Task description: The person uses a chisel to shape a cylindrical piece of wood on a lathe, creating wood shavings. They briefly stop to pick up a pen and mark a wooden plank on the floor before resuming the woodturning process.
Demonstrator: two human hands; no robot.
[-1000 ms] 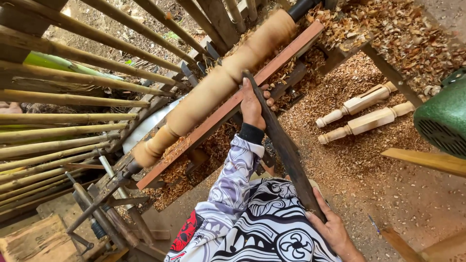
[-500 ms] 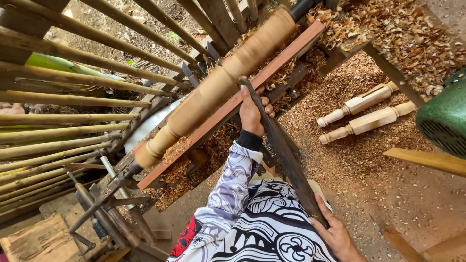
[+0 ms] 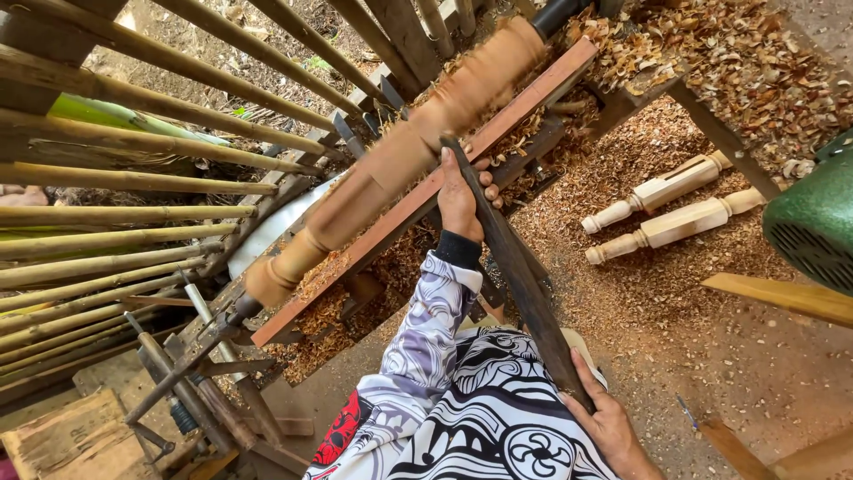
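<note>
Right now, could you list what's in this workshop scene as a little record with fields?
Left hand: steadies the front of a long dark tool near the wood.
Right hand: grips the tool's rear end.
Workpiece: long turned wooden piece, blurred, above a reddish rail.
Ground: wood shavings, two pale turned spindles.
Right edge: green machine housing.

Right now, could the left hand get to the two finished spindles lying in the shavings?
Probably not without letting go. The left hand grips the long tool near the turning wood; the two finished spindles lie apart on the far side of the tool, nothing covering them.
</note>
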